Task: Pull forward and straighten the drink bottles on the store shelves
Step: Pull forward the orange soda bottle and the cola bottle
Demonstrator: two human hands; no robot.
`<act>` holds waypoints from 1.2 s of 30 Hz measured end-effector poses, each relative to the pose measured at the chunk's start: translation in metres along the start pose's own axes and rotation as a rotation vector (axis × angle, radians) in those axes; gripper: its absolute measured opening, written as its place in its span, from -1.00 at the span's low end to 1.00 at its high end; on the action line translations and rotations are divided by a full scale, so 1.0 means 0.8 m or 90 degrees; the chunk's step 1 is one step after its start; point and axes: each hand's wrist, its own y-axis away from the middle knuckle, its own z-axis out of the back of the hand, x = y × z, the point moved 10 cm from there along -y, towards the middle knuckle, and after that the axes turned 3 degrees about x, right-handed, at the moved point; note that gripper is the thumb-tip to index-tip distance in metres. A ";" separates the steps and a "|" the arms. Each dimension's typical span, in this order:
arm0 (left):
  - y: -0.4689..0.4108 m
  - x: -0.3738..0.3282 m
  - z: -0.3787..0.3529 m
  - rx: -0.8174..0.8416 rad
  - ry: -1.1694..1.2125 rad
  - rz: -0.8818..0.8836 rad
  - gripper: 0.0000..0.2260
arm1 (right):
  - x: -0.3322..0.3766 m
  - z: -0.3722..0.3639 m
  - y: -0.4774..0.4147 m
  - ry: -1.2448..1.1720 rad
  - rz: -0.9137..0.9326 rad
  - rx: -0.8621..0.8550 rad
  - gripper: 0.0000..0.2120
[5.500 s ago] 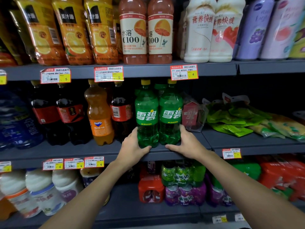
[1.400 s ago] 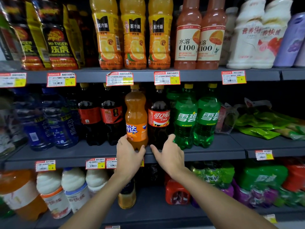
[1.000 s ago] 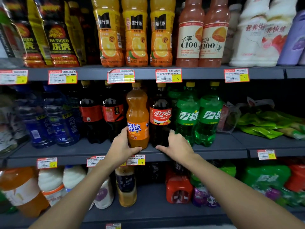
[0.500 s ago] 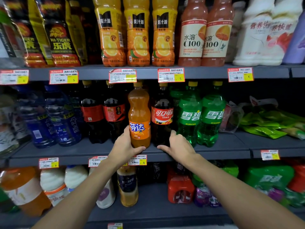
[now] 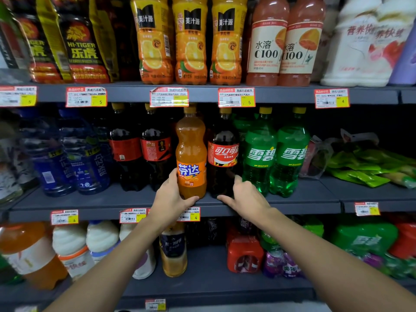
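Two bare forearms reach up from the bottom corners toward the middle shelf (image 5: 90,202).

Left hand (image 5: 171,199): wrapped round the lower left of the orange soda bottle (image 5: 191,152), thumb across the front of its base, fingers behind its left side. A firm hold.

Right hand (image 5: 246,197): brackets the foot of the cola bottle (image 5: 222,154), with the thumb stretched along the shelf at the front of the base. The fingers run up the bottle's right side, in the gap next to the nearest green soda bottle (image 5: 260,154).

Both held bottles stand upright at the front lip of the middle shelf, side by side and touching or nearly so, labels facing out. A second green soda bottle (image 5: 292,152) stands just right of the first, both near the front.

Below the lip: price tags (image 5: 194,215). Lower shelf: white bottles (image 5: 69,244) at left, a red multipack (image 5: 244,253) at right.

Further in, left of the orange bottle: two dark cola bottles (image 5: 126,149) set well back from the lip, labels partly turned. Left again, blue-labelled bottles (image 5: 85,163). Far right of the shelf: green packets (image 5: 360,167) lying flat.

Top shelf: three orange juice bottles (image 5: 191,41) in a row at the edge, then two pink C100 bottles (image 5: 267,48).
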 end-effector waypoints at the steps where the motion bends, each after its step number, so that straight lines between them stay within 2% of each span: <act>1: -0.001 0.001 0.000 0.002 -0.004 0.000 -0.10 | -0.001 -0.001 -0.001 0.002 -0.006 0.004 -0.31; 15: -0.002 -0.003 0.001 0.013 0.009 -0.016 -0.13 | -0.003 -0.002 -0.001 0.024 -0.003 -0.006 -0.35; 20: 0.000 -0.009 0.002 0.027 -0.034 -0.022 -0.11 | 0.000 0.003 0.006 0.047 0.002 -0.016 -0.38; 24: 0.002 -0.014 0.011 0.001 -0.107 -0.022 -0.10 | 0.012 0.013 0.005 0.150 0.065 -0.044 -0.40; 29: 0.004 -0.015 0.020 0.015 -0.159 0.004 -0.09 | 0.033 0.025 0.000 0.154 0.155 -0.043 -0.43; 32: 0.007 -0.019 0.043 -0.017 -0.203 -0.008 -0.17 | 0.055 0.022 0.004 0.151 0.209 -0.028 -0.42; 36: 0.029 -0.017 0.087 -0.165 -0.242 -0.058 -0.51 | 0.106 0.019 0.021 0.054 0.263 -0.046 -0.43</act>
